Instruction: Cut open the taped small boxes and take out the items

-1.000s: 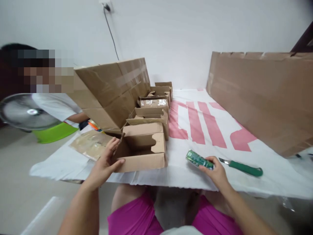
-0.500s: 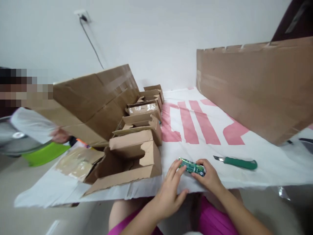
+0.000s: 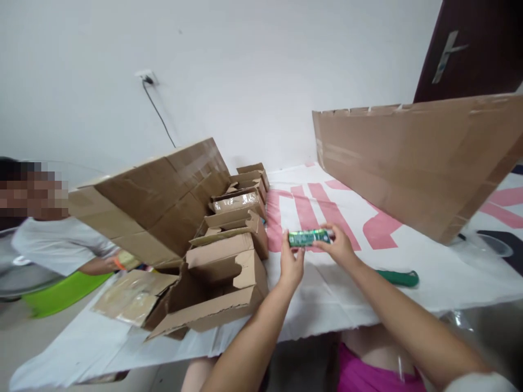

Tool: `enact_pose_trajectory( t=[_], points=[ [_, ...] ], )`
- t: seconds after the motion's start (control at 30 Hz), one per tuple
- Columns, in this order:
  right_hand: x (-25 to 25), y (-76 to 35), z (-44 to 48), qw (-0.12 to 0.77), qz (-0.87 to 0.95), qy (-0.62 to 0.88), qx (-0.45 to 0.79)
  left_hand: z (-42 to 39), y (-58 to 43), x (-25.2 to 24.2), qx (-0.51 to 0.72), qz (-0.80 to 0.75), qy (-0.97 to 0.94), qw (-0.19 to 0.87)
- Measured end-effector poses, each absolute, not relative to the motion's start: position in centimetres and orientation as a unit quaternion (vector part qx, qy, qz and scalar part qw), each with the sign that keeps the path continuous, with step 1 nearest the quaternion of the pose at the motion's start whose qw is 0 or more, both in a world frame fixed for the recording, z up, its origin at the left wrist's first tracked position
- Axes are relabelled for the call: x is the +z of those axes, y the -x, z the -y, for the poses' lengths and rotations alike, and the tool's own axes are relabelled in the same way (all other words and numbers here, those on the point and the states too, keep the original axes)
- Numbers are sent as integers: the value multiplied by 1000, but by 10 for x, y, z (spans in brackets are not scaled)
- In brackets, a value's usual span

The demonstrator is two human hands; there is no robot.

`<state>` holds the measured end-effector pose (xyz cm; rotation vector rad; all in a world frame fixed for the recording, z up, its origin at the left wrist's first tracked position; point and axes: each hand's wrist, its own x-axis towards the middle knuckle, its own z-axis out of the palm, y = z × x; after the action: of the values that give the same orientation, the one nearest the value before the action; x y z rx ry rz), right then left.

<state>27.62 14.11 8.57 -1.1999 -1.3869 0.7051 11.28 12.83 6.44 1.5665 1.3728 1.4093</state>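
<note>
Between my two hands, above the white table cover, is a small green tube [image 3: 309, 238] with fine print too blurred to read. My left hand [image 3: 291, 262] pinches its left end, thumb and fingers on the edges. The right end is gripped by my right hand [image 3: 338, 246]. A green-handled utility knife [image 3: 399, 277] lies on the cover beyond my right forearm, which hides its blade. To the left of my hands stands an open cardboard box [image 3: 220, 302], its inside partly in shadow.
Several more open cardboard boxes [image 3: 241, 202] run in a row toward the wall. Large cardboard panels stand at left [image 3: 163, 188] and right [image 3: 408, 163]. Beyond the left panel sits another person in a white sleeve [image 3: 61, 245], near a green basin [image 3: 65, 294].
Both my hands have lifted the green tube up and away from the table's near edge. My left hand has closed from spread fingers into a pinch. The view has shifted somewhat.
</note>
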Motion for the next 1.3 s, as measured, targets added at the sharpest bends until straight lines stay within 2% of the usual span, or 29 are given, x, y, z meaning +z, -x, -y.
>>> enact_pose_trajectory(
  t=[0.1,0.2,0.33,0.5,0.6,0.73,0.83,0.97,1.07,1.3],
  points=[
    [120,-275,-188,589,567,494,298,-169,-131,96,567,-514,-569,302],
    [121,-274,-199,584,562,505,298,-178,-134,99,567,-512,-573,297],
    [82,-264,-152,580,546,535,280,-131,-122,62,548,-523,-584,290],
    [20,-237,-63,574,586,520,237,-40,-88,5,440,-563,-630,305],
    [2,-218,-26,549,620,507,242,-2,-54,-9,402,-551,-667,302],
    [13,-197,-7,504,688,421,308,22,0,-1,388,-560,-678,274],
    [24,-185,-16,485,717,350,357,28,35,9,422,-624,-610,247],
    [14,-174,-39,505,693,363,364,24,62,10,464,-708,-502,179],
    [0,-172,-47,489,700,375,362,11,70,10,482,-728,-471,126],
    [-4,-174,-41,464,717,367,368,-12,77,21,428,-750,-494,104]
  ],
)
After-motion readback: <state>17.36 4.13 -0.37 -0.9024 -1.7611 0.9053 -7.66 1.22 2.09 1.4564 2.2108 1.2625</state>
